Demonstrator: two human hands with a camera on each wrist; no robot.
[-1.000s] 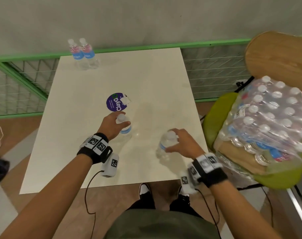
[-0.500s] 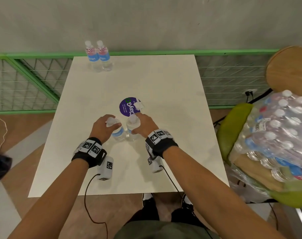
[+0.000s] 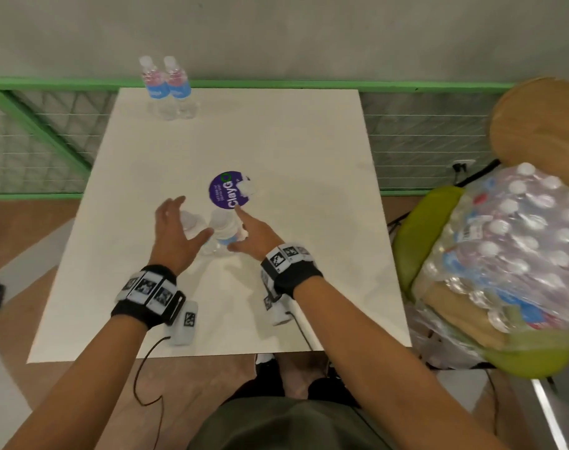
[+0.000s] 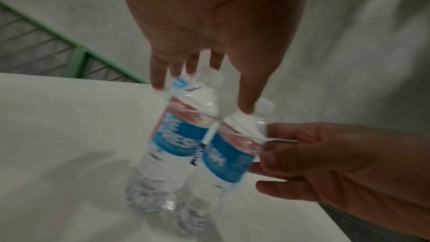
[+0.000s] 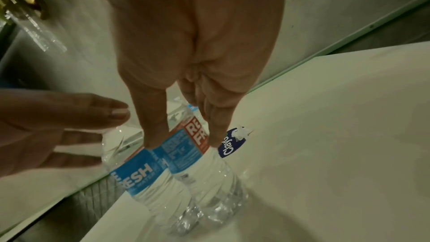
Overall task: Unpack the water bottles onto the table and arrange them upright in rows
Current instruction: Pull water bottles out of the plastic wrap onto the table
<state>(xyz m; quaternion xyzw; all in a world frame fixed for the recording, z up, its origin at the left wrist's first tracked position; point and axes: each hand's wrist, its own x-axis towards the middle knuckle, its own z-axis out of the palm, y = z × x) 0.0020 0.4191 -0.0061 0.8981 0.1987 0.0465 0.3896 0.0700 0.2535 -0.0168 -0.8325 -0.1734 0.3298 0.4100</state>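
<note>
Just nearside of the purple sticker (image 3: 226,190) on the worktop (image 3: 293,157), two bottles stand upright and touching: left hand (image 3: 176,232) open, fingers spread by the left bottle (image 3: 189,224); right hand (image 3: 255,235) pinches the right bottle (image 3: 223,228) at its label. A far pair (image 3: 168,86) stands well beyond the sticker, and the wrapped pack (image 3: 517,248) far right of it holds many, uncounted. Judged: full, thin-walled, slick, so grip lightly at the label band.

A green railing (image 3: 276,84) backed with wire mesh runs along the foot of a grey wall (image 3: 309,34). At right stands a chair (image 3: 419,228) with a green seat and a round wooden back. A round purple sticker (image 3: 228,190) reads "ClayGo". The floor (image 3: 23,228) is brown wood.
</note>
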